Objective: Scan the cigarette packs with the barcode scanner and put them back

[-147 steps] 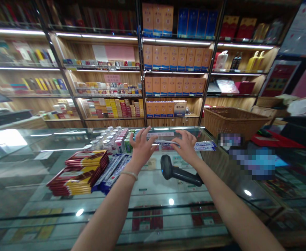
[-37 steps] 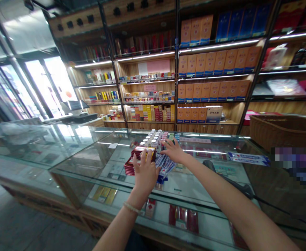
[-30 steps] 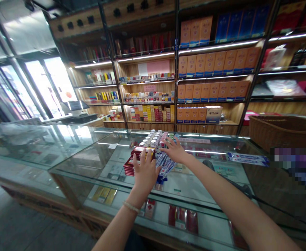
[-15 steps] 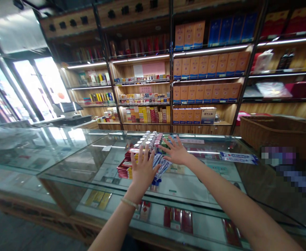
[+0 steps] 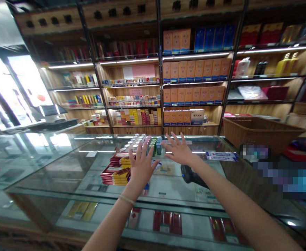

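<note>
My left hand is open, palm down with fingers spread, in front of stacked red and yellow chocolate packets on the glass counter. It hides part of the stack and some blue-and-white packets; whether it touches them I cannot tell. My right hand, also open and spread, is over the counter to the right of small green containers. Behind the left fingers stand rows of white-topped containers. Below my right wrist lies a black handheld scanner, partly covered by the forearm.
Blue-and-white toothpaste-like packs lie on the right of the glass counter. Past them stands a brown woven basket. Shelves behind hold orange boxes and cigarette-like packs. A monitor stands at back left.
The view has turned right, so the counter goods sit further left. The scanner has come into sight beside my right forearm. Both hands stay spread; my right hand is farther from the left.
</note>
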`<action>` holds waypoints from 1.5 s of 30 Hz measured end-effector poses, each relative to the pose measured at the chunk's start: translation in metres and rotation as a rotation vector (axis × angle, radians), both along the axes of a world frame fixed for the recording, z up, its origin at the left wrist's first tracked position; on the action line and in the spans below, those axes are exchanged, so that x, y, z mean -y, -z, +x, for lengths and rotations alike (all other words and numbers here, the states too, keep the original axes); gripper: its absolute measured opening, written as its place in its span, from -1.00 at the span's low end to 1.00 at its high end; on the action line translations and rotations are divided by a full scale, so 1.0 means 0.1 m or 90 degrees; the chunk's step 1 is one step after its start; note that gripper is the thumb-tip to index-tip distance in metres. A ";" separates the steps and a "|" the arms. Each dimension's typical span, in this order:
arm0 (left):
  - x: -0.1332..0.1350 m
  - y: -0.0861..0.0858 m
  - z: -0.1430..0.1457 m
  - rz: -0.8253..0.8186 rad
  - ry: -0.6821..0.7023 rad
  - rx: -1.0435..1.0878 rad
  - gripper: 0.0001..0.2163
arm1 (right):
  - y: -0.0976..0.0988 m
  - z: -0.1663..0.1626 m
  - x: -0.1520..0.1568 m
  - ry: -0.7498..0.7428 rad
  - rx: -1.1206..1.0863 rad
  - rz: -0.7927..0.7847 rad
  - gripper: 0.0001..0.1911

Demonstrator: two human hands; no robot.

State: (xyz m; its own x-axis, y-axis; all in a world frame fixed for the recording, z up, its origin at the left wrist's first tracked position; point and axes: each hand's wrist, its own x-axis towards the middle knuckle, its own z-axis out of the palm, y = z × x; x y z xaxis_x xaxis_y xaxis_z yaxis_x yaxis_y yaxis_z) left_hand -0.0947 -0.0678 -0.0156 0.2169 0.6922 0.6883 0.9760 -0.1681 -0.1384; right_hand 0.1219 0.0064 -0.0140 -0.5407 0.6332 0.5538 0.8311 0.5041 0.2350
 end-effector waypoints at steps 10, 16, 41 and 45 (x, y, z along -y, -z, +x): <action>-0.17 -0.04 0.50 0.013 0.059 0.002 -0.48 | 0.01 0.76 0.20 0.086 0.007 0.000 -0.36; -0.27 -0.05 0.85 0.004 0.096 0.021 -0.51 | -0.01 1.14 0.29 0.138 0.007 -0.012 -0.36; -0.68 -0.16 2.49 -0.062 0.304 0.026 -0.50 | 0.13 2.59 0.33 0.313 -0.038 0.069 -0.40; -0.81 -0.06 2.68 -0.054 0.320 0.016 -0.49 | 0.20 2.70 0.23 0.327 -0.048 0.066 -0.42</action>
